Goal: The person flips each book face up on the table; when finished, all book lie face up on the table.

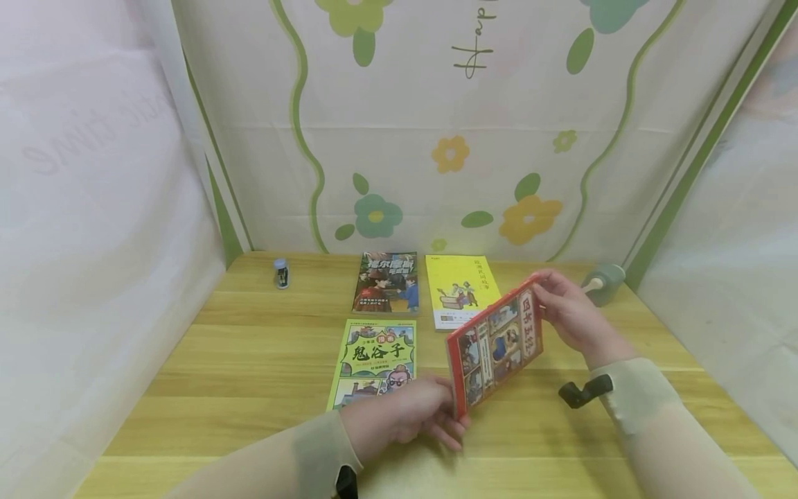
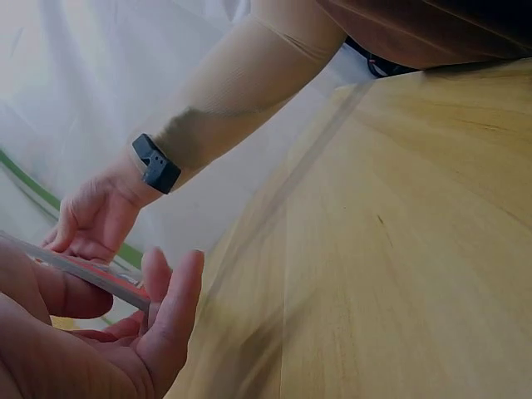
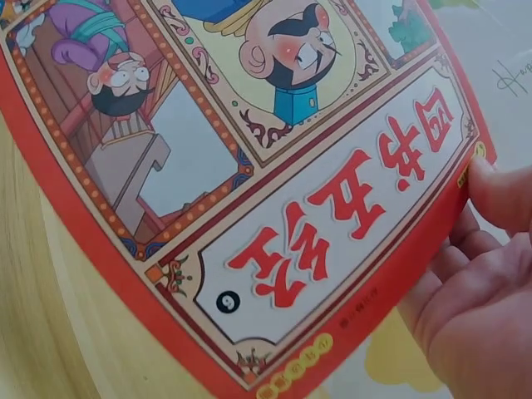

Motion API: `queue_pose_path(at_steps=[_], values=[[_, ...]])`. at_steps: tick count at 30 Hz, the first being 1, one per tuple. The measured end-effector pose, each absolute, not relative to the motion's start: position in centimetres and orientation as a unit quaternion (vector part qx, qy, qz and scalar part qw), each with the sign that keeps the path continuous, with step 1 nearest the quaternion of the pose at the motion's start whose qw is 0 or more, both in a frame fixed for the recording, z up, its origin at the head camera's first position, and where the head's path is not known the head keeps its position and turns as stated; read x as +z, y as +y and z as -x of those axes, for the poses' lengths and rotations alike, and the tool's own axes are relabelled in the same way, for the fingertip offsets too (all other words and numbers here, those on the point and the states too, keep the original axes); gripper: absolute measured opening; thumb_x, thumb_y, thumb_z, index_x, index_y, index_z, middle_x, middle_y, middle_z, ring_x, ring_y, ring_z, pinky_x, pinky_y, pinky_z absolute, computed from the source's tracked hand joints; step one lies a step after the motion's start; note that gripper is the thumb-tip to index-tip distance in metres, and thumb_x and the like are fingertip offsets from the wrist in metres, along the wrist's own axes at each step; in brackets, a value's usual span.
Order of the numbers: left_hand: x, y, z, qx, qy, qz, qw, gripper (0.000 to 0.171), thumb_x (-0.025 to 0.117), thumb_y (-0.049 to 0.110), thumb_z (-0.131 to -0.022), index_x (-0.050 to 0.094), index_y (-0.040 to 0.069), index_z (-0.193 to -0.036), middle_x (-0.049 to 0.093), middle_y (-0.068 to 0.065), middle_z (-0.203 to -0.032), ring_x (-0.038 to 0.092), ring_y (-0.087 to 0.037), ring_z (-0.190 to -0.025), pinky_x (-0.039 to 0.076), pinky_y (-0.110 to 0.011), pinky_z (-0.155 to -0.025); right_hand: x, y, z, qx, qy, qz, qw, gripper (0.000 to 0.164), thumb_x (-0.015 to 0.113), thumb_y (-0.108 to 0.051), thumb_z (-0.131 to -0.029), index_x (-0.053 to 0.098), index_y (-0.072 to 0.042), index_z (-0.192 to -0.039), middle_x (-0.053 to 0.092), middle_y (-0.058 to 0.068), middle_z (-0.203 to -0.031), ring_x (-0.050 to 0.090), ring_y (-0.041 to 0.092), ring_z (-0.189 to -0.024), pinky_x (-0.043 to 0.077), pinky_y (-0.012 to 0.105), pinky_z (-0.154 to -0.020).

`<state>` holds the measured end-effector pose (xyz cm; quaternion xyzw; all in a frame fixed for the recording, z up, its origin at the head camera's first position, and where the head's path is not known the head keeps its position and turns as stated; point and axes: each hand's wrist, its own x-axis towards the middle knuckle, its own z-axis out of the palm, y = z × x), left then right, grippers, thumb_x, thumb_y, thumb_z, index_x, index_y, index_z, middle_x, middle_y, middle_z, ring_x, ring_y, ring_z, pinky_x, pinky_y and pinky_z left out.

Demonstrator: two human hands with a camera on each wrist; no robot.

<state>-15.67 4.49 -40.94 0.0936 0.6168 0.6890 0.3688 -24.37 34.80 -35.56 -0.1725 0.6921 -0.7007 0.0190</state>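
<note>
A red-bordered comic book (image 1: 499, 350) is held tilted above the table, its illustrated cover turned up toward the head camera. My right hand (image 1: 570, 315) grips its upper right corner, thumb on the cover side and fingers behind in the right wrist view. At the lower left corner, my left hand (image 1: 414, 414) pinches the book; the left wrist view shows the book's thin edge (image 2: 91, 276) between thumb and fingers. Just left of the book lies a green comic book (image 1: 374, 360), partly covered by the left hand and forearm.
Behind lie a dark-covered book (image 1: 386, 283) and a yellow book (image 1: 458, 284), the latter partly overlapped by the held book. A small lidded bottle (image 1: 282, 274) stands at the back left. A grey-green cylindrical object (image 1: 606, 285) sits at the back right. Printed cloth (image 1: 399, 104) encloses the wooden table.
</note>
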Motion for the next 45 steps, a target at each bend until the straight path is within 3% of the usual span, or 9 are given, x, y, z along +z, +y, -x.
queue_pose_path(at_steps=[8,12,15,20,26,29,34,38,45], values=[[-41.0,4.4,16.2,0.694,0.552,-0.139,0.442,0.045,0.039,0.035,-0.104,0.06,0.003,-0.128,0.069,-0.026,-0.095,0.071,-0.037,-0.084,0.061,-0.048,-0.073,-35.4,34.6,24.3,-0.67,0.732,0.122,0.02,0.01,0.053,-0.013,-0.103,0.056,-0.015,-0.112,0.064,-0.003,-0.106,0.062,0.015,-0.09,0.053,0.029,-0.076],[-41.0,4.3,16.4,0.687,0.538,-0.164,0.46,0.061,0.035,0.055,-0.102,0.06,0.006,-0.129,0.069,-0.027,-0.1,0.07,-0.04,-0.089,0.06,-0.049,-0.073,-35.5,34.5,24.4,-0.641,0.759,0.108,0.027,0.011,0.053,-0.013,-0.102,0.055,-0.01,-0.113,0.064,-0.002,-0.106,0.064,0.017,-0.09,0.056,0.031,-0.076],[-40.9,4.1,16.5,0.691,0.538,-0.169,0.453,0.065,0.033,0.059,-0.101,0.058,0.008,-0.132,0.069,-0.025,-0.104,0.07,-0.043,-0.089,0.06,-0.051,-0.069,-35.6,34.4,24.5,-0.615,0.782,0.098,0.036,0.016,0.053,-0.014,-0.102,0.054,-0.006,-0.116,0.064,0.001,-0.105,0.065,0.018,-0.09,0.057,0.034,-0.076],[-40.6,3.6,16.9,0.703,0.54,-0.158,0.435,0.063,0.032,0.06,-0.101,0.056,0.014,-0.136,0.068,-0.021,-0.106,0.071,-0.032,-0.082,0.061,-0.046,-0.065,-35.7,34.6,24.6,-0.583,0.806,0.078,0.065,0.025,0.055,-0.017,-0.102,0.051,-0.001,-0.121,0.062,0.01,-0.105,0.066,0.024,-0.088,0.059,0.037,-0.075],[-40.2,3.2,17.2,0.715,0.543,-0.145,0.415,0.069,0.032,0.066,-0.098,0.06,0.013,-0.132,0.068,-0.019,-0.104,0.07,-0.025,-0.078,0.062,-0.041,-0.065,-35.9,34.9,25.0,-0.55,0.829,0.058,0.087,0.031,0.059,-0.02,-0.1,0.051,0.001,-0.121,0.058,0.021,-0.108,0.065,0.031,-0.085,0.06,0.041,-0.072],[-40.3,3.1,17.2,0.705,0.568,-0.141,0.4,0.058,0.044,0.056,-0.099,0.064,0.007,-0.122,0.069,-0.018,-0.1,0.069,-0.024,-0.075,0.062,-0.04,-0.063,-35.9,34.8,25.0,-0.534,0.839,0.055,0.095,0.031,0.061,-0.019,-0.098,0.053,0.0,-0.12,0.059,0.021,-0.109,0.065,0.033,-0.084,0.06,0.042,-0.072],[-40.5,3.3,16.8,0.663,0.62,-0.162,0.388,0.026,0.062,0.024,-0.096,0.07,0.0,-0.103,0.07,-0.019,-0.084,0.067,-0.019,-0.063,0.061,-0.038,-0.06,-36.1,34.1,25.2,-0.514,0.845,0.076,0.125,0.024,0.062,-0.016,-0.097,0.058,-0.002,-0.117,0.062,0.02,-0.109,0.065,0.035,-0.085,0.059,0.043,-0.072],[-40.5,3.2,16.7,0.642,0.629,-0.184,0.397,0.02,0.061,0.015,-0.094,0.069,0.003,-0.107,0.072,-0.019,-0.083,0.068,-0.019,-0.061,0.061,-0.037,-0.059,-36.7,33.3,25.5,-0.499,0.85,0.092,0.143,0.018,0.061,-0.014,-0.097,0.063,-0.004,-0.112,0.063,0.018,-0.107,0.064,0.035,-0.086,0.058,0.042,-0.072],[-40.6,3.0,16.9,0.63,0.62,-0.204,0.421,0.027,0.057,0.004,-0.095,0.062,0.005,-0.122,0.073,-0.019,-0.089,0.072,-0.027,-0.065,0.061,-0.037,-0.058,-37.4,32.2,25.4,-0.462,0.867,0.07,0.171,0.019,0.063,-0.02,-0.096,0.064,-0.01,-0.113,0.062,0.016,-0.099,0.065,0.032,-0.081,0.058,0.042,-0.07]])
